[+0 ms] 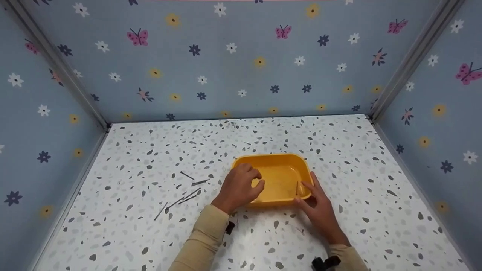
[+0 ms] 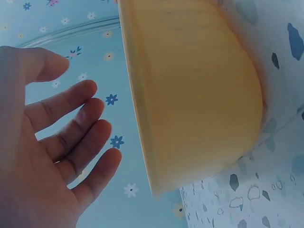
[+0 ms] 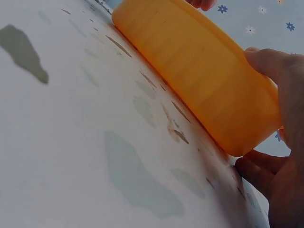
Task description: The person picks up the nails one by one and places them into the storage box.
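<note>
A yellow plastic tub (image 1: 278, 180) stands on the speckled table, with one thin dark nail (image 1: 296, 188) inside near its right front corner. My left hand (image 1: 241, 184) is over the tub's left end. Its fingers (image 2: 80, 142) are loosely bent, apart from the thumb, and hold nothing. My right hand (image 1: 320, 209) grips the tub's right front corner; in the right wrist view the thumb lies at the rim and other fingers (image 3: 259, 173) reach round the tub's end. To the left of the tub, several nails (image 1: 190, 196) lie scattered on the table.
The table (image 1: 357, 169) has a white speckled top. Blue panels (image 1: 233, 64) with flowers and butterflies enclose it at the back and both sides, joined by grey corner posts. A black wrist strap piece (image 1: 325, 262) shows at the right sleeve.
</note>
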Demonstrator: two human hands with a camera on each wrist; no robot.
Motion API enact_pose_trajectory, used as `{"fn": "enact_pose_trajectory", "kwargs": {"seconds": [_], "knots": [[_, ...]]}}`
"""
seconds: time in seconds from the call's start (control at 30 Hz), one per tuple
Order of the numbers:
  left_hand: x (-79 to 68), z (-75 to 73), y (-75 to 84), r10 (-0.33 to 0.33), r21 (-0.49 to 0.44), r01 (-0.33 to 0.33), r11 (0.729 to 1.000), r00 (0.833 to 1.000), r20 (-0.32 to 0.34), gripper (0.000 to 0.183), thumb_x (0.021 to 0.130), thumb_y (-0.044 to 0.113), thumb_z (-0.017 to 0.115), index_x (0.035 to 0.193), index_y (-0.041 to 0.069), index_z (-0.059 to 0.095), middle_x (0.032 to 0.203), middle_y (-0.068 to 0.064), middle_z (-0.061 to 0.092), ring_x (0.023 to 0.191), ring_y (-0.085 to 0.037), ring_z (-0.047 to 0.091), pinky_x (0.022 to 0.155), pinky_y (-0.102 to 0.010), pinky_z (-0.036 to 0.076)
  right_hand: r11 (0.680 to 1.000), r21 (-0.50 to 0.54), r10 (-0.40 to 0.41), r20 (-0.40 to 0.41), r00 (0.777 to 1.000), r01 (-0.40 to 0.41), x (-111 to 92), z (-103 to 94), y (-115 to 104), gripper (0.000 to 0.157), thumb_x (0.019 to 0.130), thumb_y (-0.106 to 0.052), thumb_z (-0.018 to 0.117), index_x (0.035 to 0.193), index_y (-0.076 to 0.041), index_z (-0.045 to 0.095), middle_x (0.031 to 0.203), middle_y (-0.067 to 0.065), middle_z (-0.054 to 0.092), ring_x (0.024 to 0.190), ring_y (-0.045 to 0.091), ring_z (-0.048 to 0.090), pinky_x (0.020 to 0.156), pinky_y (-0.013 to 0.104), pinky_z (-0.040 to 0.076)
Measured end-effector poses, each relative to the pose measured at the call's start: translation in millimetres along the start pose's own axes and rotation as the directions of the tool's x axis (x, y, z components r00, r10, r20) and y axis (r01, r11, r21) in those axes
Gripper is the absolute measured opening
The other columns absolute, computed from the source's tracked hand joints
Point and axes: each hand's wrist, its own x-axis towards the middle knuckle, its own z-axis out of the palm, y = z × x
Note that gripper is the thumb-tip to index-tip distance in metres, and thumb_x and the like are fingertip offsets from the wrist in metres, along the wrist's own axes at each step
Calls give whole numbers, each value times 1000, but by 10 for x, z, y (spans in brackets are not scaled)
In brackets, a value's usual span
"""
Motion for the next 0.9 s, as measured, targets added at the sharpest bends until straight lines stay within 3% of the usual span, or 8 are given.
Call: {"fn": "enact_pose_trajectory", "kwargs": {"seconds": [0.2, 0.6, 0.77, 0.9], "knots": [[-77, -65, -49, -24, 16, 24, 1000, 999, -21, 22, 92, 32, 66, 89, 12, 74, 87, 0, 61, 78, -19, 56, 70, -35, 48, 1000, -9, -5, -2, 1000, 5, -13, 15, -8, 58, 95, -22, 71, 146, -5, 49, 167, 3, 9, 143, 26, 36, 104, 16, 34], [-139, -160, -119, -197, -23, 198, 980, 980, 31, 19, 95, 32, 64, 92, 14, 68, 82, 1, 58, 72, -14, 51, 60, -30, 45, 1000, 7, -8, 0, 1000, 8, 7, 1, -15, 62, 94, -36, 72, 146, -11, 51, 166, -9, 11, 147, 21, 29, 103, 12, 32], [-184, -194, -167, -225, -22, 226, 974, 974, 22, 15, 94, 28, 64, 88, 15, 64, 82, 0, 59, 70, -13, 51, 59, -29, 44, 1000, -14, 14, 9, 1000, -13, -40, -25, -286, 60, 95, -28, 71, 147, -7, 49, 167, 3, 12, 147, 27, 29, 103, 11, 31], [-241, -210, -223, -294, -26, 295, 955, 955, 36, 10, 94, 25, 62, 89, 17, 63, 80, 3, 56, 69, -12, 50, 59, -29, 44, 999, -35, 12, 16, 1000, -12, -63, -51, -423, 59, 96, -28, 70, 146, -6, 49, 166, 9, 12, 147, 31, 30, 103, 11, 31]]}}
